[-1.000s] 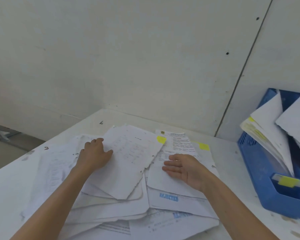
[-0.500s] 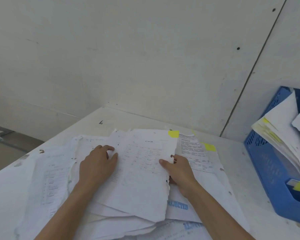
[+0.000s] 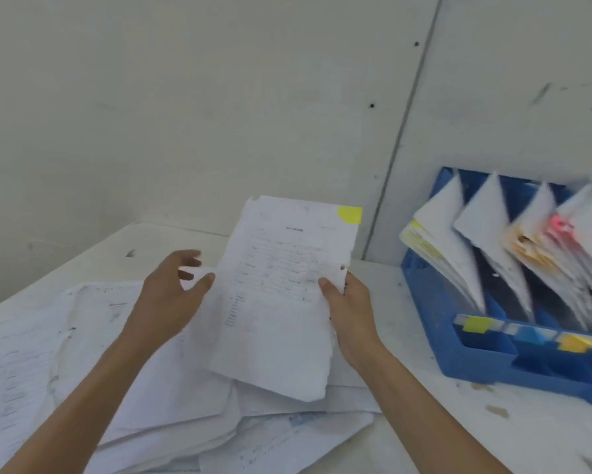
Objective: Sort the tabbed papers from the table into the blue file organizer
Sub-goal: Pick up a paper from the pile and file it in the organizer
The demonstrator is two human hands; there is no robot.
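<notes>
Right hand pinches the printed sheet at its right edge, thumb on the front face, fingers hidden behind. Sheet is held tilted, above the pile and off the table. A yellow tab sits at its top right corner; a punch hole shows just above the thumb.

Left hand is open with fingers spread and motion-blurred, holding nothing. Its thumb tip lies right at the sheet's left edge; cannot tell whether it touches.

Below both hands, a loose pile of papers spreads over the front and left part of the table, sheets overlapping at odd angles.

Blue file organizer stands at the table's right edge, well apart from the held sheet. Four bundles of filed papers lean in its slots, with yellow, orange and red tabs showing. A label strip along its front wall carries yellow, blue and orange tags.

Pale wall panels rise behind the table's back edge.
</notes>
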